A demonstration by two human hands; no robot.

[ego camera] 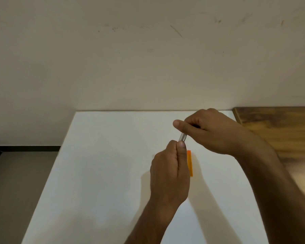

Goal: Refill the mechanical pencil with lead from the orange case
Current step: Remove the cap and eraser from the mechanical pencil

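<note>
A clear mechanical pencil (182,137) is held between both hands above the white table (102,173). My left hand (169,171) grips its near end with thumb and fingers closed. My right hand (211,131) pinches its far end, where a dark part shows under the fingers. Only a short transparent stretch of the pencil is visible between the hands. The orange lead case (190,163) lies flat on the table just right of my left hand, partly hidden by it. No loose lead can be made out.
A beige wall (148,59) rises right behind the table's far edge. A brown wooden surface (280,134) adjoins the table on the right. The table's left edge drops to a grey floor (16,191).
</note>
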